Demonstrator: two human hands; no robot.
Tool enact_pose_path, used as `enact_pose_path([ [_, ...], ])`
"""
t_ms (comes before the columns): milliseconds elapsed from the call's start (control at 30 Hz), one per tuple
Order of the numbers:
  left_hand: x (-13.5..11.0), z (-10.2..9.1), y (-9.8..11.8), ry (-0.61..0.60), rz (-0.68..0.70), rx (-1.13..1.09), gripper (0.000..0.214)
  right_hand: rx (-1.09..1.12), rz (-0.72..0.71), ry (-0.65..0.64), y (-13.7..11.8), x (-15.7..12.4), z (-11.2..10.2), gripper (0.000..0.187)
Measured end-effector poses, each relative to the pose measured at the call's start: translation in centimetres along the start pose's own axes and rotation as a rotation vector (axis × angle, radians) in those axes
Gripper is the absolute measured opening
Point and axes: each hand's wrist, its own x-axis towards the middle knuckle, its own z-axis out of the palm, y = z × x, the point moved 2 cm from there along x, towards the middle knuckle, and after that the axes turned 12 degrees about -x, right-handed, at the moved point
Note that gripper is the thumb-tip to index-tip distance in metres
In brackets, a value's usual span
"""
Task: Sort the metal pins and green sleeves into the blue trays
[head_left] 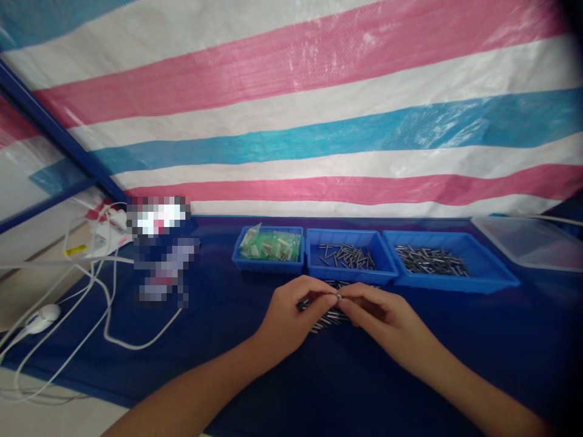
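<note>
The left hand (pixel 289 311) and right hand (pixel 392 318) together pinch a tiny metal piece (pixel 338 297) over loose metal pins (pixel 331 318) on the surface (pixel 223 318), where a slack fingertip grip could lose it among them.

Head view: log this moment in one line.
left hand: pinching small shiny piece | right hand: pinching same piece | beneath: loose metal pins | beyond: three blue bins

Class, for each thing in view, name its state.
Left hand: pinching a small shiny piece
Right hand: pinching the same piece
Loose rods: heaped, partly hidden by the hands
Left tray: open, holding green packaging
Middle tray: open, part-filled with rods
Right tray: open, part-filled with rods
White cable: slack, looping
Striped sheet: hanging
</note>
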Motion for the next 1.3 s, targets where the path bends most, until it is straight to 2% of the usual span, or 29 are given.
enact_pose_path([
  [167, 0.1, 0.0, 0.1, -0.005, 0.04, 0.075, 0.013, -0.079, -0.089, 0.209, -0.3, -0.3, -0.8, 0.015],
  [300, 0.2, 0.2, 0.1, -0.092, 0.043, 0.192, 0.014, -0.288, -0.251, 0.229, -1.7, -0.6, -1.5, 0.014],
  [367, 0.3, 0.2, 0.2, -0.14, 0.055, 0.278, 0.017, -0.376, -0.31, 0.27, -2.2, -0.5, -2.7, 0.016],
  [433, 0.4, 0.0, 0.1, -0.166, 0.077, 0.377, 0.022, -0.455, -0.293, 0.406, -1.9, -0.3, -4.7, 0.015],
  [533, 0.4, -0.2, 0.0, -0.224, 0.129, 0.529, 0.02, -0.597, -0.125, 0.663, -0.1, 0.3, -8.5, 0.017],
  [567, 0.4, -0.2, 0.0, -0.251, 0.146, 0.576, 0.019, -0.67, -0.073, 0.691, 0.8, 0.7, -9.5, 0.018],
  [667, 0.3, 0.0, -0.3, -0.332, 0.186, 0.703, 0.02, -0.961, -0.085, 0.631, 2.5, 1.5, -10.8, 0.024],
  [733, 0.1, 0.4, -0.6, -0.371, 0.2, 0.773, 0.021, -1.025, -0.132, 0.612, 2.6, 1.7, -10.4, 0.027],
  [867, -0.1, 1.2, -1.0, -0.373, 0.205, 0.873, 0.016, -0.926, -0.269, 0.57, 0.6, 1.0, -8.1, 0.024],
  [967, -0.1, 1.5, -1.1, -0.347, 0.202, 0.927, 0.015, -0.851, -0.352, 0.459, -0.8, 0.4, -6.2, 0.019],
  [1033, 0.0, 1.5, -1.0, -0.319, 0.193, 0.934, 0.016, -0.804, -0.353, 0.359, -1.0, 0.2, -5.2, 0.016],
  [1167, 0.1, 1.2, -0.8, -0.194, 0.133, 0.742, 0.018, -0.659, -0.298, 0.167, -0.6, 0.2, -3.5, 0.011],
  [1300, 0.1, 1.3, -0.5, -0.122, 0.113, 0.479, 0.013, -0.412, -0.253, 0.12, -0.5, 0.1, -2.4, 0.013],
])
